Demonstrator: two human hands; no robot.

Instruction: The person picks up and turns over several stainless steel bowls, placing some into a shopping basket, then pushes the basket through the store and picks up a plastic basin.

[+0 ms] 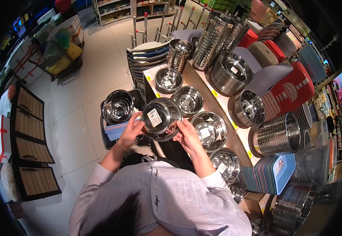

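Note:
Between my hands I hold a shiny stainless steel bowl (167, 129) with a white label stuck on its base. My left hand (131, 129) grips the bowl's left edge, and my right hand (188, 135) holds its right edge. To the left, another steel bowl (118, 106) rests over a dark basket (109, 142) that also contains blue-lavender plastic trays (116, 130). Just right of the held bowl, a small steel bowl (188, 100) and a wider steel basin (208, 131) sit on the display shelf.
Tall stacks of steel bowls (212, 41) rise at the back of the display. Colourful plastic trays (263, 175) stand at the right, near red plastic chairs (293, 92). Stacked stools (149, 59) stand behind. A loaded cart (63, 59) and wood-panelled drawers (33, 151) are on the left.

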